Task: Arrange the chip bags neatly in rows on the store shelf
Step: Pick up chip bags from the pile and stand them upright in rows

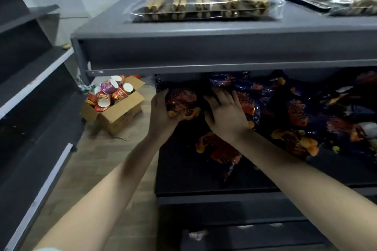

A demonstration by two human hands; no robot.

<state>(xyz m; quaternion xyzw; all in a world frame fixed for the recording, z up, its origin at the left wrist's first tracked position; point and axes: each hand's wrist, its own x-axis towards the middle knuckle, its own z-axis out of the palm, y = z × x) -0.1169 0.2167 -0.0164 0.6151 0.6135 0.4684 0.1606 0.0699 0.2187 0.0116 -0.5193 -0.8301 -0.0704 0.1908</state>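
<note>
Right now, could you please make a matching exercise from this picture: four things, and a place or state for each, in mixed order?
Things:
1. cardboard box
2. clear pack of sticks
3. left hand
4. right hand

Places or states:
A. on the upper shelf
B. on the floor
C. grips the orange chip bag
D. spread open over the loose chip bags

Pairs: 1-B, 2-A, 3-C, 4-D

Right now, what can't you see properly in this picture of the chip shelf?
Head view:
- Chip bags at the back: the upper shelf shadows them, so no counting.
- Words on the bags: blurred.
- Chip shelf: cut off by the right edge.
- Cups in the box: labels too small.
</note>
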